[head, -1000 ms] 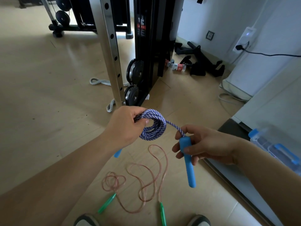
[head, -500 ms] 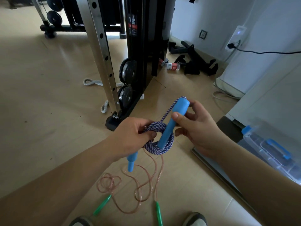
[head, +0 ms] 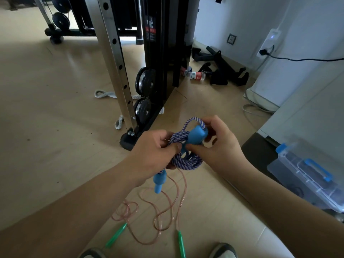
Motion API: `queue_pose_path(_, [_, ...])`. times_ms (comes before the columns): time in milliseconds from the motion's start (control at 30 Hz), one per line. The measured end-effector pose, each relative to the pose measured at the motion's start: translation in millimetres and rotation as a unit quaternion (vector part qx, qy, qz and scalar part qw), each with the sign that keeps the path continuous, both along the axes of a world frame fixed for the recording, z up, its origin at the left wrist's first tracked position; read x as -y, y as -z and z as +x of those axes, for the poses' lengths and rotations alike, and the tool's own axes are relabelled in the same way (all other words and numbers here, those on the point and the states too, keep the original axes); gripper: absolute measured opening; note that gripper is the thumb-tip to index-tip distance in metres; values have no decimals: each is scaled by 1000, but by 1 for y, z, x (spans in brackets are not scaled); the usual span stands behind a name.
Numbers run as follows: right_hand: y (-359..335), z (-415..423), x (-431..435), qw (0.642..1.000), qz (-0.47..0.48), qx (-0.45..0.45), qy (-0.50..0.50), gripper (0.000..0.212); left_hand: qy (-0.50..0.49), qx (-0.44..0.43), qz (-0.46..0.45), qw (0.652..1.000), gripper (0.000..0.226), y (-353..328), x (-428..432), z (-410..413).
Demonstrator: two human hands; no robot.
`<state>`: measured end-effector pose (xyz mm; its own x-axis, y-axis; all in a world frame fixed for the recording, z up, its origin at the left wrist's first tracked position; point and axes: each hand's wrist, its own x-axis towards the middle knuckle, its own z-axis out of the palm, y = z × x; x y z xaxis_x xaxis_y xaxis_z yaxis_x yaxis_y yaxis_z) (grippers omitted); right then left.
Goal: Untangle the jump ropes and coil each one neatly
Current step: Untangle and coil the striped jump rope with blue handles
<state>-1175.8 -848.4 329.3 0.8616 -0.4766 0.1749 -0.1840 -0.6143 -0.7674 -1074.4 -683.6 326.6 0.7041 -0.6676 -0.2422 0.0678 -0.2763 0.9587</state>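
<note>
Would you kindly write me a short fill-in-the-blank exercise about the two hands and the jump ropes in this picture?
The left hand grips the coiled braided rope, while the right hand holds its upper handle, which is coloured ____.
The thin pink rope lies uncoiled on the ____.
The pink rope's handles are coloured ____.
Missing words: blue; floor; green.
</note>
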Motion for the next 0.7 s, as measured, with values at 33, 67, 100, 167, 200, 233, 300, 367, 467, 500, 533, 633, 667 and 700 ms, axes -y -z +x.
queue_pose_path(33, [1,0,0,1000,1,-5,-10,55,-5,-6,-11,1000,17,-2,0,-1])
queue_pose_path(67, [0,-1,0,999,20,-9,-28,53,-14,-10,-18,1000,15,-4,0,-2])
queue_pose_path(100, [1,-1,-1,998,32,-13,-53,49,-23,-10,-22,999,14,-5,-1,-1])
queue_pose_path(167, [-2,-2,-4,993,27,-33,-112,33,-37,-11,-19,999,15,-4,-2,2])
queue_pose_path(200, [-4,-3,-5,989,22,-45,-137,23,-43,-13,-17,999,15,-3,-4,3])
queue_pose_path(233, [-5,-3,-6,987,17,-54,-150,18,-46,-12,-15,999,15,-3,-5,5])
queue_pose_path(300, [-5,-2,-5,988,3,-66,-139,16,-47,-9,-15,999,15,-3,-6,6])
queue_pose_path(367, [-3,-1,-3,994,-22,-54,-94,12,-45,-8,-22,999,16,-4,-5,4])
queue_pose_path(467, [0,1,-2,998,27,-53,7,38,-29,1,-29,999,16,-6,-5,1])
queue_pose_path(500, [1,2,-1,996,59,-64,28,50,-20,4,-30,999,16,-6,-6,0])
queue_pose_path(533, [2,2,1,994,78,-76,29,61,-10,11,-32,999,16,-6,-6,-1])
queue_pose_path(633, [8,-2,4,988,77,-115,-61,59,18,58,-26,998,17,-3,-9,0])
queue_pose_path(667, [9,-4,4,986,77,-121,-89,50,28,74,-21,997,18,-3,-10,0])
queue_pose_path(700, [9,-5,4,984,86,-116,-105,44,37,85,-19,996,18,-2,-10,0])
